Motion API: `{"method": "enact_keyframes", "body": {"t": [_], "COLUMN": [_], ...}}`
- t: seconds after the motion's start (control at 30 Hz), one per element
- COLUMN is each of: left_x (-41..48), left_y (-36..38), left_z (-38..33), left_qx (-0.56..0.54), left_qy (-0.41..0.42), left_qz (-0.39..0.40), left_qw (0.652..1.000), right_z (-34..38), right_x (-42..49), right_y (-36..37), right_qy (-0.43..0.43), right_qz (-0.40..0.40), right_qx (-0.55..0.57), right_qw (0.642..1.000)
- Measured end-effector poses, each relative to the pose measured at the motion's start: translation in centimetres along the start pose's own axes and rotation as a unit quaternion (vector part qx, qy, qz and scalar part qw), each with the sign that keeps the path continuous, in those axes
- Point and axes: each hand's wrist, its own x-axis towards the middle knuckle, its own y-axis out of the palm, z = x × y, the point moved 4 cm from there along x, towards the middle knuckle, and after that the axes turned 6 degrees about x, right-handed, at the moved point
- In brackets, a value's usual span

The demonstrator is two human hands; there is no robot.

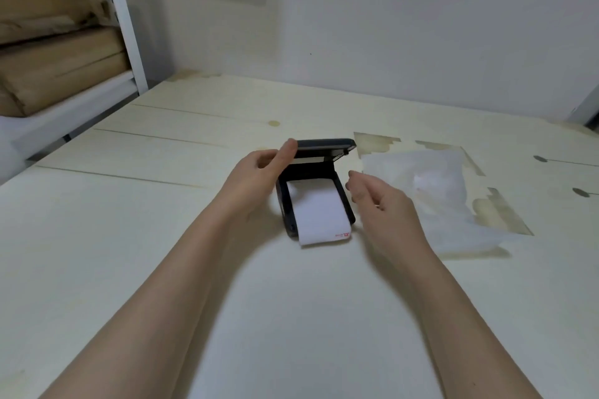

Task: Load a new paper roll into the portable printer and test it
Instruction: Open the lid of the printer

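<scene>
Centrally, left hand [259, 168] pinches the raised lid [324, 144] of the dark printer [316, 191] by its left edge, right hand [376, 201] hovers loose and unclosed beside the right wall, white paper [319, 214] overhangs the near edge, clear wrapper [431, 191] lies right, on the pale wooden table [162, 204] with bare room around.

A storeroom or stockroom: brown-wrapped parcels [55, 42] stacked on white shelving [124, 26] beside a worktable [129, 236].
</scene>
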Motion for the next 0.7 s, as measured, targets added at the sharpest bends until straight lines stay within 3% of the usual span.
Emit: {"method": "enact_keyframes", "body": {"t": [0.2,0.37,0.43,0.6,0.7], "left_x": [2.1,3.1,2.9,1.8,1.1], "left_y": [1.2,1.5,1.9,2.1,2.3], "left_z": [-1.0,-1.1,-1.1,-2.0,-2.4], "left_qx": [-0.050,-0.065,-0.063,-0.044,-0.034], "left_qy": [-0.107,-0.163,-0.150,-0.094,-0.105], "left_qz": [-0.035,-0.047,-0.042,-0.055,-0.099], "left_qw": [0.992,0.983,0.986,0.993,0.989], "right_z": [-0.3,-0.6,-0.7,0.2,0.6], "right_x": [0.0,-0.3,-0.1,-0.1,-0.7], "right_y": [0.9,2.7,2.7,1.4,1.9], "right_qy": [-0.040,-0.145,-0.176,-0.224,-0.215], "right_qz": [0.066,0.192,0.167,0.039,0.090], "right_qx": [-0.073,-0.226,-0.231,-0.110,-0.156], "right_qw": [0.994,0.944,0.942,0.968,0.960]}}
